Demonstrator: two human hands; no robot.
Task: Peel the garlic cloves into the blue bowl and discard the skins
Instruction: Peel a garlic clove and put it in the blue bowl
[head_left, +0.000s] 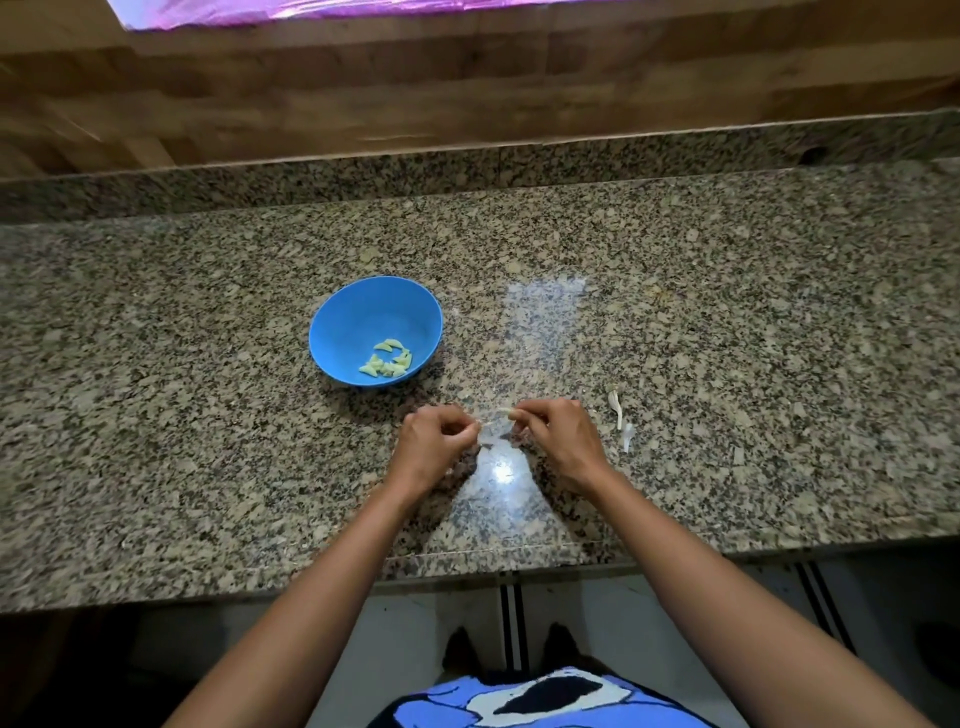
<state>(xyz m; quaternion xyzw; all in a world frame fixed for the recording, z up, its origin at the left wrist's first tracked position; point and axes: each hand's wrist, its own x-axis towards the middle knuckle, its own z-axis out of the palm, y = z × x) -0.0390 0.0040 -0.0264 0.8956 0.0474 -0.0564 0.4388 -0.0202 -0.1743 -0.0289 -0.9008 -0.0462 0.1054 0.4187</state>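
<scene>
Head view, frame centre: our left hand (436, 436) and right hand (553, 434) pinch one small pale garlic clove (505, 414); we should pull its skin slowly.

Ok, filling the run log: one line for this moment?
left hand pinching skin | right hand holding garlic clove | blue bowl partly filled

The blue bowl (376, 332) stands upright on the speckled table (727, 322), left of centre, and holds a small heap of pale yellow-green peeled cloves (387, 358) against its near inner wall. A pale garlic clove (506, 414) is pinched over the table, near the bowl's front right, with a thin translucent shred of skin (491, 434) hanging just beside it. Two whitish skin scraps (621, 418) lie flat on the table further right, well apart from the bowl.
</scene>
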